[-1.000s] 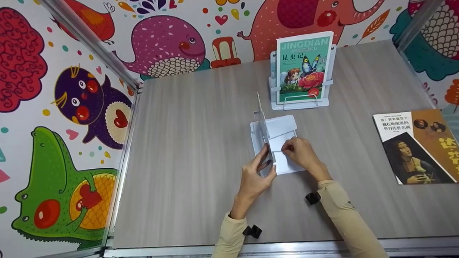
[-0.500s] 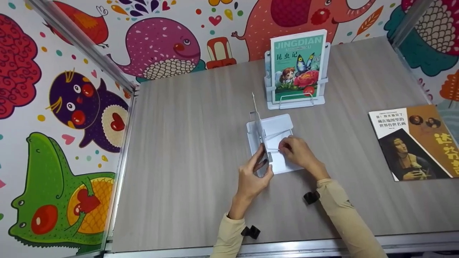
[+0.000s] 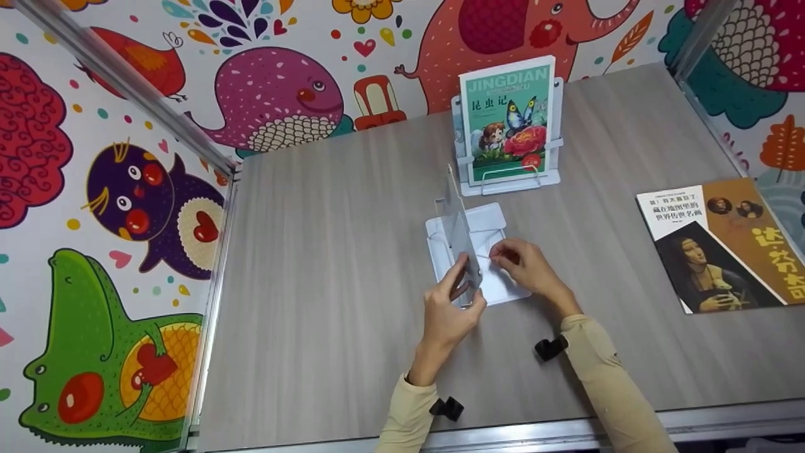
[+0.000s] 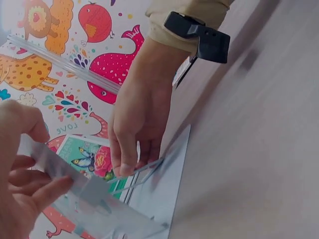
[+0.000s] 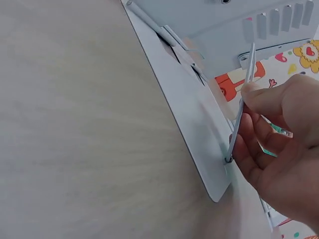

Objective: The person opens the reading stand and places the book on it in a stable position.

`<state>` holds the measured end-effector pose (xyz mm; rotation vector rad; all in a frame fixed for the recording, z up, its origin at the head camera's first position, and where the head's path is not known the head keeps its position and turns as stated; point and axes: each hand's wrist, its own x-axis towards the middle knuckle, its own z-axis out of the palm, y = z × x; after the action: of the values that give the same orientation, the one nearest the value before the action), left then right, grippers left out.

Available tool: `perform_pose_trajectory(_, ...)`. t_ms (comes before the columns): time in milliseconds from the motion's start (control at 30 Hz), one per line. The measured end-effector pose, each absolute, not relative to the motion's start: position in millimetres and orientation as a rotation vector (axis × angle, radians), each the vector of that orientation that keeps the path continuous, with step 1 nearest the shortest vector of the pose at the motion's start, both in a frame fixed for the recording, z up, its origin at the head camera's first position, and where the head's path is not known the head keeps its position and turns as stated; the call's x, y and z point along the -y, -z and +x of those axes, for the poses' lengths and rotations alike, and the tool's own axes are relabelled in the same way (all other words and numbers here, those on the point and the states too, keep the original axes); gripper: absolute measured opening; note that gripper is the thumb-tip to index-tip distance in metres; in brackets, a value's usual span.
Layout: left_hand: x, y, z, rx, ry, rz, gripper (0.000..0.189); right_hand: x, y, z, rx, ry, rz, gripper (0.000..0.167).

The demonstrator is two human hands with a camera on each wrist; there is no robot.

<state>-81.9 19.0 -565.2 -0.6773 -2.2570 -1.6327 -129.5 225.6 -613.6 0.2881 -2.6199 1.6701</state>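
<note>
A white metal book stand has its flat base (image 3: pixel 503 286) on the table and its back plate (image 3: pixel 462 229) raised, seen nearly edge-on in the head view. My left hand (image 3: pixel 448 314) grips the lower edge of that plate between thumb and fingers. On the near right side, my right hand (image 3: pixel 527 267) pinches the stand's thin wire bracket (image 5: pixel 237 130), which rises from the base in the right wrist view. In the left wrist view the wire slopes up from the base to my right fingertips (image 4: pixel 127 170). Slots line the plate in the right wrist view.
Behind it, a second white stand (image 3: pixel 465 189) holds a green-covered book (image 3: pixel 509 119) upright. A brown and white book (image 3: pixel 723 245) lies flat at the right. Metal rails edge the wood-grain table (image 3: pixel 314 302), and cartoon-printed walls stand at the back and left.
The back plate has turned slightly, showing more of its face in the head view. My right hand has kept its pinch on the wire bracket, which has shifted a little. The head view has also moved slightly.
</note>
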Motion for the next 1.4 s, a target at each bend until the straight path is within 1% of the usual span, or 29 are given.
perform_pose_trajectory(233, -34.2, 561.1, -80.8, 2.348, 1.538, -0.645, 0.056, -224.5, 580.6, -119.9, 2.571, -1.812, 0.256, 0.011)
perform_pose_trajectory(467, -44.0, 559.4, -80.9, 2.399, 1.425, -0.652, 0.056, -236.1, 614.9, -129.2, 2.519, -1.958, 0.211, 0.021)
perform_pose_trajectory(633, -49.1, 559.6, -81.7, 2.426, 1.354, -0.668, 0.055, -241.5, 620.0, -128.5, 2.46, -2.077, 0.23, 0.034)
perform_pose_trajectory(733, -52.1, 559.9, -82.7, 2.427, 1.319, -0.687, 0.055, -244.2, 621.9, -127.9, 2.395, -2.137, 0.248, 0.039)
perform_pose_trajectory(1033, -56.8, 563.5, -84.4, 2.432, 1.263, -0.708, 0.054, -247.5, 624.0, -126.7, 2.332, -2.182, 0.219, 0.037)
perform_pose_trajectory(1133, -58.6, 563.6, -84.3, 2.447, 1.257, -0.716, 0.053, -248.5, 624.9, -126.3, 2.314, -2.171, 0.207, 0.033)
perform_pose_trajectory(1267, -61.1, 563.8, -83.3, 2.449, 1.226, -0.724, 0.05, -248.9, 626.5, -125.3, 2.287, -2.151, 0.23, 0.027)
perform_pose_trajectory(1400, -60.4, 563.5, -82.2, 2.437, 1.236, -0.718, 0.051, -247.8, 625.2, -124.8, 2.279, -2.159, 0.26, 0.028)
